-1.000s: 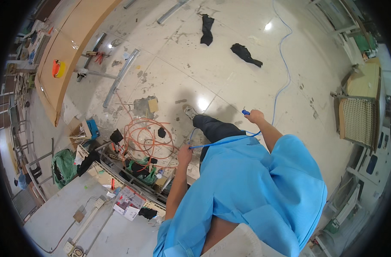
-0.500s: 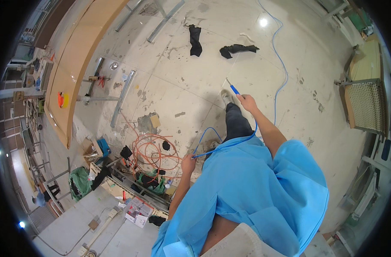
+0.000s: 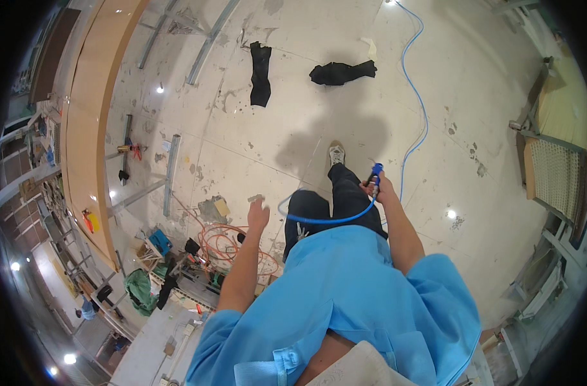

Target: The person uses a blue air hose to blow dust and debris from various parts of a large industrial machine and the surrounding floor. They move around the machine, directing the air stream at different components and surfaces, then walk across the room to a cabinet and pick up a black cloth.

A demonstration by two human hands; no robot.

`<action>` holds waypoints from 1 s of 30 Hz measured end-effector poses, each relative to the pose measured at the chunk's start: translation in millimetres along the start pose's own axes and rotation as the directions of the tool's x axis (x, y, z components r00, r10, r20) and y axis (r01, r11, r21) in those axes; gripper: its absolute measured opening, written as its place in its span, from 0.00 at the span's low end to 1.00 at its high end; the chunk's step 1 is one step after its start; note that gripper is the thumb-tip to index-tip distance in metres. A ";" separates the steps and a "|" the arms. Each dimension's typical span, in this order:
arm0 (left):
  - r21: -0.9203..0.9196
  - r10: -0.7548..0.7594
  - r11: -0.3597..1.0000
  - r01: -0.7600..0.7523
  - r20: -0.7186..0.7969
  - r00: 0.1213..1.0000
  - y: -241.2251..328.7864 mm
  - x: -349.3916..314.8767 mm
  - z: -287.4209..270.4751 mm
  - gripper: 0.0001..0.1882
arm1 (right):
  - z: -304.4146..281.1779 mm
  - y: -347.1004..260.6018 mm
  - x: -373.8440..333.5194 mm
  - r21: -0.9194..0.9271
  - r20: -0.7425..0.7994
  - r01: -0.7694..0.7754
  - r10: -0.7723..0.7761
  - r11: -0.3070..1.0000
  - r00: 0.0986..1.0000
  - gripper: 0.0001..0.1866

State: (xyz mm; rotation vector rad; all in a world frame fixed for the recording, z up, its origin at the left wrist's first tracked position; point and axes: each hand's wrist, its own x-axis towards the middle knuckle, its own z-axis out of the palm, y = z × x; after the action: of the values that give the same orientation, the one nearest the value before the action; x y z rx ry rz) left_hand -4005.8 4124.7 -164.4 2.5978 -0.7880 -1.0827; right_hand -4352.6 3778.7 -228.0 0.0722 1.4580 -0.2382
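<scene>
My right hand (image 3: 382,188) is closed around a blue air blow gun (image 3: 376,170), held in front of my right thigh. From its lower end a blue air hose (image 3: 332,222) loops across my legs. My left hand (image 3: 258,215) is raised off to the left of my knees, its fingers stretched out and nothing seen in them. Two crumpled black cloth pieces lie on the floor ahead: one lengthwise (image 3: 260,74), the other crosswise (image 3: 343,73) to its right.
A long tan-topped table (image 3: 91,96) on metal legs runs along the left. Below it lie a coiled orange hose (image 3: 210,248) and a green bag (image 3: 139,291). More blue hose (image 3: 425,116) trails over the floor at right. A rack with a woven panel (image 3: 554,168) stands far right.
My left hand has let go of the blue hose and moved forward and left. My right hand has drawn the blow gun back and tilted it more upright. My legs have shifted with a step.
</scene>
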 end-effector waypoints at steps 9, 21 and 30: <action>0.113 0.460 0.871 -0.477 0.149 0.875 259.0 379.1 42.9 0.28 | -18.4 -20.2 95.7 0.671 -0.115 0.225 -0.201 0.707 0.973 0.33; 0.351 0.473 0.772 -0.530 0.241 0.848 251.3 706.2 299.3 0.35 | -77.7 135.8 157.5 0.646 -0.214 0.244 -0.134 0.723 0.967 0.28; -0.318 -0.201 0.941 0.111 -0.267 0.942 31.7 689.9 123.4 0.27 | -46.4 110.6 154.8 0.520 -0.281 0.126 0.031 0.845 0.959 0.26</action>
State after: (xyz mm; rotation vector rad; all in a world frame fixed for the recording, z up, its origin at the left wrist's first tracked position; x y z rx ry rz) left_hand -3702.1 3716.6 -647.5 2.5056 -0.3215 -0.7508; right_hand -4360.7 3877.3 -396.9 0.5456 1.6384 -0.6997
